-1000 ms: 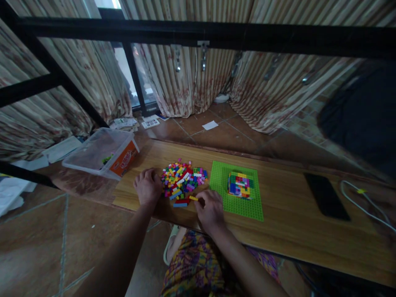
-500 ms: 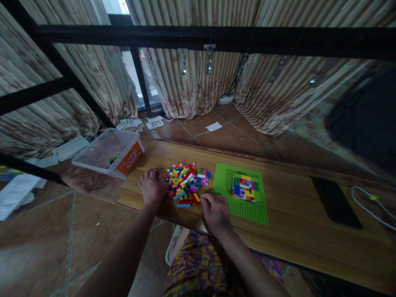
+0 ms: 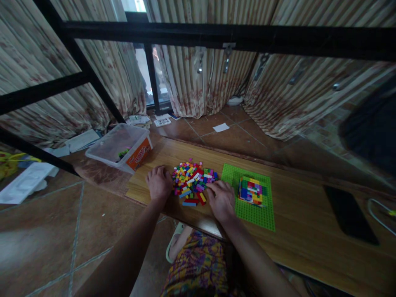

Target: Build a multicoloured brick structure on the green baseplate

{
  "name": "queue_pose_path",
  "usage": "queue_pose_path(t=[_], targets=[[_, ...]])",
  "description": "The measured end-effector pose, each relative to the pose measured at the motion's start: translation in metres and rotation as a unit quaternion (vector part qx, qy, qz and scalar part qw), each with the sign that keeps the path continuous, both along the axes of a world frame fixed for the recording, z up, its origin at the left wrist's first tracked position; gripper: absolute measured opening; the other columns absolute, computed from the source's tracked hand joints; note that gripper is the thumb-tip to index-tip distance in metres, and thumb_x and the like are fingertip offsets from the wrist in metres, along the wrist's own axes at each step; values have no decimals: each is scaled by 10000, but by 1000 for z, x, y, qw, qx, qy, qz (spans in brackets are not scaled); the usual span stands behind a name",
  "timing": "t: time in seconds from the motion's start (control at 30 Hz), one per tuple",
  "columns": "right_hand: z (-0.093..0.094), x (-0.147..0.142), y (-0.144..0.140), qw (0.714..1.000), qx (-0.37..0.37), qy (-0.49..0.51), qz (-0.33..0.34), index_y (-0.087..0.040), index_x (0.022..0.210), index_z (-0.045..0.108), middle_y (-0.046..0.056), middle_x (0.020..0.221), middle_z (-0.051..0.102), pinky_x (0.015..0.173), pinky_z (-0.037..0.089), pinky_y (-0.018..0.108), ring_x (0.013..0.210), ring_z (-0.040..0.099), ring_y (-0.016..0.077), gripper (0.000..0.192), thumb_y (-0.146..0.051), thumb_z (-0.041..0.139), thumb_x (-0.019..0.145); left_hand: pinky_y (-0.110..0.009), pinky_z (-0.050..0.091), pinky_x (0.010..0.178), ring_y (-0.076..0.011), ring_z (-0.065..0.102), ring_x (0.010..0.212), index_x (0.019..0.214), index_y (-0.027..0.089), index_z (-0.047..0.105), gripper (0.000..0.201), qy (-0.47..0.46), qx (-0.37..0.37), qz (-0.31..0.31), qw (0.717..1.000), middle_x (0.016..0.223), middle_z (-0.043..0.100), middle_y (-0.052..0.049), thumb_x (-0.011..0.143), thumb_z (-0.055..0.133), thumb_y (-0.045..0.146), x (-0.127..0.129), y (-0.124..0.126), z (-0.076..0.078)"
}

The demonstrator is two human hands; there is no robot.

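Observation:
A heap of small toy building bricks [image 3: 193, 178] in many colours lies on the wooden board. Against its left side, my left hand [image 3: 160, 182] rests palm down with the fingers loosely spread, holding nothing that shows. My right hand [image 3: 222, 200] is at the heap's right edge, thumb and forefinger drawn together among the bricks. Whatever is between those fingertips is too small to make out. Just right of this hand lies a green studded baseplate [image 3: 256, 218]. On it stands a low, square, many-coloured brick build [image 3: 251, 191].
The wooden board [image 3: 297, 214] stretches to the right, carrying a black phone [image 3: 349, 214] and a white cable [image 3: 379, 212]. Beyond its left end stands a clear plastic tub [image 3: 108, 148] with an orange label. A black metal bar [image 3: 198, 35] crosses in front of the curtains.
My right hand has moved up and away from me, from the heap's near corner to its right edge. My left hand stays beside the heap. The whole view has shifted slightly.

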State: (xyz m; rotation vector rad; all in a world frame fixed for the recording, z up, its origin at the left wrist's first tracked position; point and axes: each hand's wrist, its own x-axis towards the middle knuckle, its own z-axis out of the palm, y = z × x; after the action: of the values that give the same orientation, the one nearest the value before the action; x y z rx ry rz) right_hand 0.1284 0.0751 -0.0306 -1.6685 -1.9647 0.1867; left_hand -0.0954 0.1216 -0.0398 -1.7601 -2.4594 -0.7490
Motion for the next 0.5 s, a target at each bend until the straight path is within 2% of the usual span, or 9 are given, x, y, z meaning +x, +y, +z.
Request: queue_pose_path(t=[0.23,0.5], targets=[[1,-4,1,1000,1,-17,21,-262,930,742,39,967,660,818,358,347,925,518,222,145,-208,625,865,-414,368,958,-272,533,1079,1115,194,647,317,-3,-1,-1,1000,1185,642,-86,883,459,298,0,0,1],[-7,10,-17,999,22,13,18,-249,888,725,31,947,653,815,361,343,906,518,211,133,-201,602,873,-418,370,957,-277,532,1087,1120,187,648,325,-5,-9,5,1000,1181,645,-89,881,455,293,1,0,2]])
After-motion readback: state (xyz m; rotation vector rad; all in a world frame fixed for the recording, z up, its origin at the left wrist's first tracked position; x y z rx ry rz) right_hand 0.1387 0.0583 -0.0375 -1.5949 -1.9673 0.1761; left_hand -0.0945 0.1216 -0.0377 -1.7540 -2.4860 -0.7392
